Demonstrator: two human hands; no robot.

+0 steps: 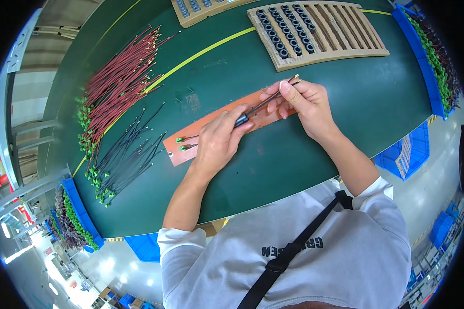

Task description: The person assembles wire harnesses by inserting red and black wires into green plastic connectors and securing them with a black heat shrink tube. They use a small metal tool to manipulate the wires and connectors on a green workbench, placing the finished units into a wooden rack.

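The left hand (217,140) was pinched shut on a small black ring-shaped ferrite core (241,120), threaded onto a thin pair of red and black wires (268,101). The right hand (303,103), at about two o'clock from the left, gripped the same wires between thumb and fingers near their metal-tipped ends (297,78). Both hands worked over a flat orange rectangular board (178,152) lying on the dark green table (304,154), where the wires' green connector ends (180,143) rested at eight o'clock from the left hand.

The wires looked light and limp, likely to sag or kink unless held taut near the tips; the core seemed small, hard and smooth, probably brittle if dropped, and best held by its outer wall with the fingertips.

At ten o'clock lay a fanned bundle of red wires (118,77), with loose black wires (123,154) below it. At one o'clock sat a slotted wooden tray (340,28) holding rows of black cores (283,31).
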